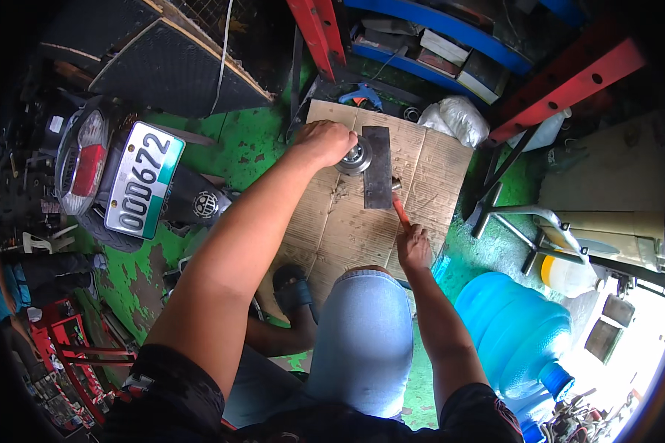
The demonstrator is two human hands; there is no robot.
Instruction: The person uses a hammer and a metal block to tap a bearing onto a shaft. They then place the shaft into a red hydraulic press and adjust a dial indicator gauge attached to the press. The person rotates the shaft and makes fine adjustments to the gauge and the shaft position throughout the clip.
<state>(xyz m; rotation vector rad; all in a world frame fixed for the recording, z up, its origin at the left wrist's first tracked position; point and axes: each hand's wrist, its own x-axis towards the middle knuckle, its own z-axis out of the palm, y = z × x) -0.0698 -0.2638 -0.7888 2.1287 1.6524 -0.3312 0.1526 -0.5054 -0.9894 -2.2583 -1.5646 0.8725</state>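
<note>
My left hand (324,142) grips a round metal bearing-like part (355,159), holding it against the left edge of a dark flat steel plate (377,166). The plate lies on a sheet of brown cardboard (421,184) spread on the green floor. My right hand (414,246) is shut on a tool with a red-orange handle (400,212); its metal head rests by the plate's right edge. My bent knee in light jeans (362,325) is below the hands, and my foot in a dark sandal (292,289) stands on the cardboard's edge.
The rear of a motorcycle with a tail light and plate (118,177) is at the left. A big blue water jug (517,332) stands at the right. Red steel frame legs (561,85), white plastic bags (462,118), a blue tool (362,94) and a dark mat (177,70) lie beyond.
</note>
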